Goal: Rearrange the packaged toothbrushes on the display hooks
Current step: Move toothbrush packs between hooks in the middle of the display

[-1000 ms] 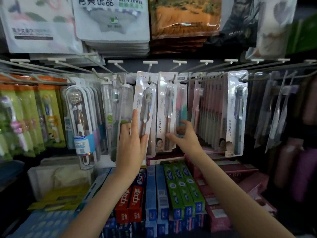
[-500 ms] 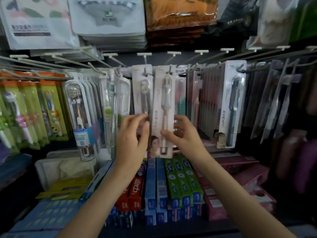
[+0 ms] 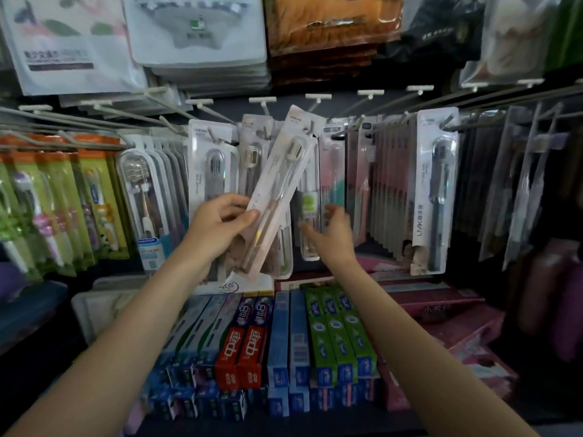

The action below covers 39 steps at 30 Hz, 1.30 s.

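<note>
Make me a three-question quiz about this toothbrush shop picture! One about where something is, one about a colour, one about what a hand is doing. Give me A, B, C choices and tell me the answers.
1. Where are the toothpaste boxes?
A. Above the hooks
B. Below the hanging toothbrushes
C. In a hand

2. What colour are the two boxes with big white characters?
A. Red
B. Yellow
C. Black

3. What is the left hand doing?
A. Resting flat on a box
B. Pointing up
C. Holding a tilted toothbrush pack

Answers: 1 B, they lie in rows under the hooks. 2 A, they are red, beside blue ones. 3 C, its fingers grip the pack's lower part, which leans to the right.
</note>
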Tool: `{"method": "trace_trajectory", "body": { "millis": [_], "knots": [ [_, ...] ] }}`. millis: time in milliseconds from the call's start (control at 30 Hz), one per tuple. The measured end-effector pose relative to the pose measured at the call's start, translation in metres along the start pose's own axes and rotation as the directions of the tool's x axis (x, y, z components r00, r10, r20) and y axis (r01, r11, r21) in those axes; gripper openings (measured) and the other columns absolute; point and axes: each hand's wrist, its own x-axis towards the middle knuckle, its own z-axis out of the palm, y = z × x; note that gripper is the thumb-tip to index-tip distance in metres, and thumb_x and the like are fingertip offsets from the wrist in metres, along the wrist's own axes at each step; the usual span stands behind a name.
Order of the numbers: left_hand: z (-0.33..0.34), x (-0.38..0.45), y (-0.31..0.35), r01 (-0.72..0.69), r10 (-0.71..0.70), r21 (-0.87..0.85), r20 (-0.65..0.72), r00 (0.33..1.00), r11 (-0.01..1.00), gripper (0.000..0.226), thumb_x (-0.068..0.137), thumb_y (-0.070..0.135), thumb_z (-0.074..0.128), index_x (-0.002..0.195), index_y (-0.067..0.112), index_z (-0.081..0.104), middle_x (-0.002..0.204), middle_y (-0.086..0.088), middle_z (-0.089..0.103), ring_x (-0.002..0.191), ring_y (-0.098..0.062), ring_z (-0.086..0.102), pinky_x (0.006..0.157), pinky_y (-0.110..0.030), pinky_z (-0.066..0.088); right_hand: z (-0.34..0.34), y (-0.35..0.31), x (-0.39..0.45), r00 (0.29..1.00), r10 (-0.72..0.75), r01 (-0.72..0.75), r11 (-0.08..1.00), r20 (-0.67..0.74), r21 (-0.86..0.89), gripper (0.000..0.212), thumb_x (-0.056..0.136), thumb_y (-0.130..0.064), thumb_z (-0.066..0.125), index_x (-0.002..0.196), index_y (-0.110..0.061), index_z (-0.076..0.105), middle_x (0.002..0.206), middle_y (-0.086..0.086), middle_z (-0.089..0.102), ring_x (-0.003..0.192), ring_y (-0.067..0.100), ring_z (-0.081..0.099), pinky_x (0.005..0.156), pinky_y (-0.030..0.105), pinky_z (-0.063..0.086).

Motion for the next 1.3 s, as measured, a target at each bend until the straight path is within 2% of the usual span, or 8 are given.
{"method": "trace_trajectory", "body": {
  "millis": [167,300,433,633,967,1033,1133,1300],
  "knots": [
    [-0.007,0.003,-0.001,-0.05,0.05,0.01,0.004,0.999,0.999,0.011,0.087,0.014,0.061,0.086,0.025,0.058,0.085,0.01,0.065,0.08,0.003,0.058,0.07,-0.014,0.04,0.015,0.005,0.011,0.997,-0.077,0.076,0.996,-0.027,-0.035,0.044,0.085,-0.011,0.063,0.123,-0.006,0.041,0.117,0.013,0.057,0.105,0.024,0.056,0.081,0.029,0.046],
    [-0.007,0.006,-0.005,-0.097,0.097,0.032,0.014,0.995,0.995,0.011,0.086,0.013,0.061,0.086,0.023,0.058,0.084,0.011,0.064,0.078,0.005,0.058,0.073,-0.015,0.042,-0.014,0.014,0.001,0.978,-0.148,0.145,0.989,-0.149,-0.03,0.052,0.085,-0.004,0.059,0.131,-0.011,0.036,0.128,0.011,0.05,0.107,0.021,0.055,0.087,0.032,0.048],
    [-0.003,0.008,-0.012,-0.143,0.143,0.028,0.007,0.99,0.989,0.013,0.085,0.013,0.062,0.083,0.025,0.057,0.085,0.009,0.064,0.083,-0.004,0.059,0.079,-0.023,0.044,-0.056,0.005,-0.008,0.923,-0.349,0.296,0.913,-0.163,-0.279,0.054,0.086,-0.002,0.057,0.135,-0.012,0.038,0.121,0.013,0.045,0.092,0.026,0.053,0.067,0.024,0.036],
    [0.004,0.005,-0.014,-0.147,0.147,-0.009,0.001,0.989,0.989,0.015,0.086,0.011,0.061,0.08,0.024,0.056,0.082,0.011,0.063,0.068,0.013,0.057,0.071,-0.016,0.04,-0.082,0.0,-0.011,0.915,-0.4,0.351,0.857,-0.056,-0.378,0.055,0.084,-0.003,0.059,0.134,-0.015,0.039,0.115,0.01,0.049,0.082,0.012,0.043,0.06,0.021,0.027],
    [0.022,-0.012,0.0,0.112,-0.07,-0.212,0.199,0.978,0.971,0.007,0.085,0.012,0.06,0.091,0.014,0.058,0.093,-0.001,0.069,0.087,-0.016,0.066,0.078,-0.034,0.054,-0.061,-0.006,-0.014,0.974,-0.225,0.222,0.957,0.003,-0.187,0.046,0.087,-0.023,0.062,0.129,-0.013,0.045,0.123,0.008,0.053,0.11,0.021,0.052,0.092,0.03,0.044],
    [0.024,-0.013,0.0,0.103,-0.055,-0.228,0.207,0.977,0.968,0.007,0.085,0.011,0.061,0.091,0.013,0.058,0.092,0.001,0.07,0.087,-0.015,0.067,0.079,-0.034,0.054,-0.057,-0.02,-0.02,0.971,-0.238,0.239,0.971,-0.035,0.028,0.036,0.091,-0.027,0.056,0.124,-0.013,0.049,0.119,0.002,0.056,0.112,0.016,0.053,0.093,0.025,0.044],
    [0.028,-0.015,0.002,0.09,-0.034,-0.239,0.23,0.973,0.967,0.013,0.084,0.01,0.063,0.096,0.012,0.058,0.096,-0.001,0.07,0.09,-0.016,0.067,0.081,-0.036,0.055,-0.047,-0.044,-0.031,0.968,-0.209,0.156,0.937,0.141,0.312,0.041,0.092,-0.031,0.052,0.13,-0.017,0.043,0.118,-0.001,0.056,0.106,0.01,0.057,0.092,0.026,0.047],
    [0.034,-0.021,0.014,-0.06,0.091,-0.12,0.277,0.957,0.991,0.024,0.084,0.015,0.064,0.105,0.018,0.054,0.096,0.009,0.067,0.084,0.006,0.062,0.069,-0.009,0.049,-0.041,-0.052,-0.033,0.962,-0.245,0.205,0.939,0.121,0.275,0.046,0.089,-0.015,0.058,0.131,-0.018,0.039,0.118,-0.004,0.057,0.104,0.003,0.058,0.091,0.025,0.05]
  ]
}}
